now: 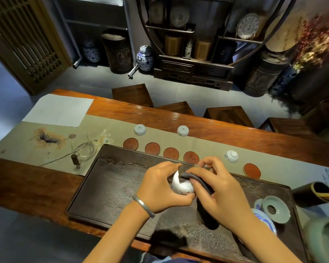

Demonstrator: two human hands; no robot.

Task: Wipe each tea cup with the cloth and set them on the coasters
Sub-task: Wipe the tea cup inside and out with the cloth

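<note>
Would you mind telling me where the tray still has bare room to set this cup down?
The tray is bare across its left half, from the left rim to the left hand. The right end is crowded: the green funnel and blue-patterned dish. The five coasters behind the tray are also empty.

Cups [140,129] behind coasters [152,148]; tray [110,185] bare.

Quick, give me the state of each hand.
Left hand: closed, holding the tea cup.
Right hand: closed, pinching the dark cloth against the cup.
</note>
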